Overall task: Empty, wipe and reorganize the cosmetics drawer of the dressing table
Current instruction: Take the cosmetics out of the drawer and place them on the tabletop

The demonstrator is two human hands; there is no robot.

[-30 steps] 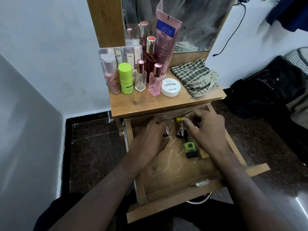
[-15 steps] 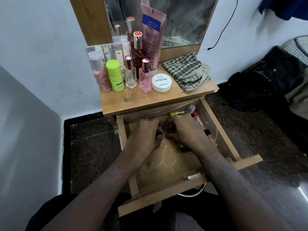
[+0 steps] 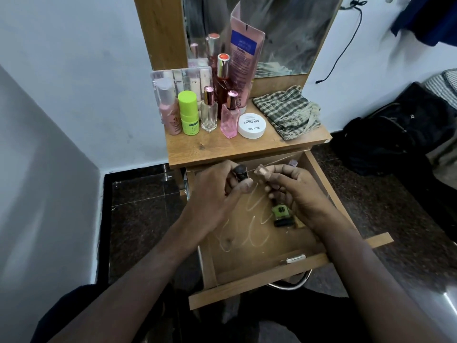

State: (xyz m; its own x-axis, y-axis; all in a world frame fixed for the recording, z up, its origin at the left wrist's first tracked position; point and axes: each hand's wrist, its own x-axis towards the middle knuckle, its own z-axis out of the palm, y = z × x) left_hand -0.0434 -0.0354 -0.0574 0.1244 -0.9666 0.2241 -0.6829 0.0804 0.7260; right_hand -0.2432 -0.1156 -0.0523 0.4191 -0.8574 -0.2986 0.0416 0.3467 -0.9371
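The wooden drawer [image 3: 259, 283] of the dressing table stands pulled out, pale scribble marks on its floor. My left hand [image 3: 212, 194] grips a small dark-capped bottle [image 3: 240, 172] above the drawer's back. My right hand [image 3: 294, 191] pinches a small pale-capped item [image 3: 262, 171] beside it. A green nail polish bottle [image 3: 279, 212] lies in the drawer under my right hand. A small white clip-like thing [image 3: 295, 259] lies by the drawer's front wall. A lilac-capped item [image 3: 292, 162] shows at the back right corner.
On the tabletop [image 3: 212, 149] stand several bottles, a green tube [image 3: 188, 112], a pink perfume bottle [image 3: 230, 115], a white nail polish remover tub [image 3: 252, 126] and a checked cloth [image 3: 288, 113]. A mirror [image 3: 284, 33] rises behind. A black bag [image 3: 395, 134] lies right on the dark floor.
Both hands have risen from the drawer's back, each now holding a small bottle. The green nail polish bottle is uncovered again.
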